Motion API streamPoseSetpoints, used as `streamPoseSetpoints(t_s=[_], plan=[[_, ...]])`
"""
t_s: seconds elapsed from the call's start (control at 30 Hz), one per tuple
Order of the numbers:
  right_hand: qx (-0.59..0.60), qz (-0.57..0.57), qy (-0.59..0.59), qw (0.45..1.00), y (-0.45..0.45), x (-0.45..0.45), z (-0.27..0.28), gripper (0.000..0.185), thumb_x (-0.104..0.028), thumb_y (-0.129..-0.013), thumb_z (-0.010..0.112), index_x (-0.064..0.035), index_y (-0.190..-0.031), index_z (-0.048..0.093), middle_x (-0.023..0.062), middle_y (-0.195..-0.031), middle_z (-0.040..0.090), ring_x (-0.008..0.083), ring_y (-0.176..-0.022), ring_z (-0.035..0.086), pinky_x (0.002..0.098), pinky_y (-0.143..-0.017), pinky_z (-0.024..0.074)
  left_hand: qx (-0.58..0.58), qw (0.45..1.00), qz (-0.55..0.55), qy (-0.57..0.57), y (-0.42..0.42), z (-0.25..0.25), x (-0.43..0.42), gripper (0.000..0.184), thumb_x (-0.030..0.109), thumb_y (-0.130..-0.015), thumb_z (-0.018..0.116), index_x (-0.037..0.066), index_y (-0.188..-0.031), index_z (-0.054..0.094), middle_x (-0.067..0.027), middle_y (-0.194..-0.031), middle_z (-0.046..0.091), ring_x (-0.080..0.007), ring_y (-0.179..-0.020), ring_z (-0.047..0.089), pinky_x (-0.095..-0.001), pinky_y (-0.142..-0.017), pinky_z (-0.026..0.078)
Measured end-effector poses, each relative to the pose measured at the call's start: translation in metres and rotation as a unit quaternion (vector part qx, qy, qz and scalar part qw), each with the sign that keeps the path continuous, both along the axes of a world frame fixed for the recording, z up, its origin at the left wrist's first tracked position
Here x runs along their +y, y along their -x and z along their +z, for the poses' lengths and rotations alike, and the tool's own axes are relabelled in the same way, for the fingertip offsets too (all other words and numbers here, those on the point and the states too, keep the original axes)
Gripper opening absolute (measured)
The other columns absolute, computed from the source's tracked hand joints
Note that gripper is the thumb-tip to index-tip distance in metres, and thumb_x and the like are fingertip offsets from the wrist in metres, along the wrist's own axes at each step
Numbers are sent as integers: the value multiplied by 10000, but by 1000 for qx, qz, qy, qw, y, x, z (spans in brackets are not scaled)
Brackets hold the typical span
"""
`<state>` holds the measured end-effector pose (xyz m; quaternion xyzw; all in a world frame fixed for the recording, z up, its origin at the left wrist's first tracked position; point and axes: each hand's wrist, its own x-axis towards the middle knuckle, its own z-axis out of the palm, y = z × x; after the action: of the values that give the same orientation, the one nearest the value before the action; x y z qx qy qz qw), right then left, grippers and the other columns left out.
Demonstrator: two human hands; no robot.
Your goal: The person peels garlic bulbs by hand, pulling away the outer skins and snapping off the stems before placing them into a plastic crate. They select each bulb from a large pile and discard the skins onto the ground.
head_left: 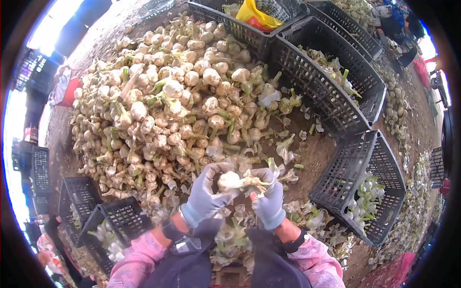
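Here, above loose skins (230, 242) near me, the gloved fingers of my left hand (204, 197) curl closed around a garlic bulb (228, 181), while those of my right hand (270, 198) bend closed at its stalk, about a small red item (253, 196), mostly hidden. Right stands a black crate (340, 176) of garlic; beyond, left, spreads a bulb heap (165, 98); farther, a yellow bag (253, 15).

Bare brown earth floor (314, 152) spreads underneath, littered with pale scraps toward four o'clock; harsh white daylight (48, 36) glares at ten o'clock, a smaller bright patch (427, 52) at two; crumpled pink material (391, 272) lies near half past four.
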<state>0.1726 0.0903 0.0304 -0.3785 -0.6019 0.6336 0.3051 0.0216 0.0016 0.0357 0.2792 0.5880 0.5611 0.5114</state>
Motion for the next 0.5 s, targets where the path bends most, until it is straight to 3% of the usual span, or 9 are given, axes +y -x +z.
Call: streamPoseSetpoints(t_s=[0.1,0.17,0.23,0.27,0.3,0.33,0.43,0.47,0.5], plan=[[-6,-26,-52,998,-1,5,-13,238,82,-770,549,-5,-986,598,35,-864,623,75,-802,549,224,-731,463,-185,982,-33,11,5,13,4,582,65,-749,808,-27,-1251,528,-119,-1161,641,-173,-1029,639,-309,-877,542],[-32,-100,-107,989,-6,12,-40,281,93,-761,549,-6,-1024,556,94,-863,629,152,-789,593,260,-741,494,-307,948,-84,28,16,4,-4,630,65,-738,816,-35,-1284,518,-141,-1179,641,-202,-1022,657,-329,-844,573],[81,-190,137,969,-19,41,-65,298,102,-771,550,-10,-1047,564,133,-907,653,199,-839,632,281,-770,511,-271,954,-125,-18,12,-3,-15,648,87,-752,806,-36,-1310,502,-184,-1190,635,-267,-1028,667,-374,-803,609],[-73,-137,7,988,-31,57,-66,334,111,-782,544,-8,-1094,560,148,-1003,645,208,-905,633,285,-788,514,-330,937,-112,-33,15,2,-12,646,84,-755,803,-24,-1316,502,-177,-1194,636,-268,-1039,664,-375,-813,604],[-224,-78,-125,963,-39,67,-66,371,121,-793,537,-6,-1140,556,163,-1098,637,218,-971,634,288,-806,516,-388,915,-97,-48,16,7,-9,645,81,-757,800,-12,-1322,503,-170,-1197,637,-268,-1050,660,-376,-823,599],[-171,-18,-57,983,-41,65,-65,404,75,-824,553,-5,-1218,507,150,-1171,595,219,-1004,621,276,-841,497,-416,904,-61,-74,15,4,-8,655,82,-750,805,19,-1331,509,-156,-1208,634,-265,-1067,652,-364,-850,584],[-8,163,150,975,-55,42,-51,585,-60,-918,598,-2,-1449,361,112,-1389,466,220,-1101,583,240,-944,440,-270,959,-13,-83,12,-5,-8,651,82,-750,805,35,-1331,514,-152,-1238,616,-265,-1057,656,-356,-866,572],[93,184,269,941,-54,33,-37,610,-104,-938,593,-7,-1474,320,93,-1343,499,194,-1092,581,225,-940,434,-203,979,-27,-22,11,4,-8,645,145,-780,792,30,-1348,510,-148,-1320,559,-257,-1156,600,-370,-954,511],[168,196,330,908,-45,24,-20,625,-129,-951,587,-14,-1491,293,78,-1310,522,170,-1085,576,217,-930,435,-76,994,-52,-63,11,2,-4,640,160,-789,782,24,-1352,509,-144,-1344,538,-251,-1201,562,-373,-982,482]])
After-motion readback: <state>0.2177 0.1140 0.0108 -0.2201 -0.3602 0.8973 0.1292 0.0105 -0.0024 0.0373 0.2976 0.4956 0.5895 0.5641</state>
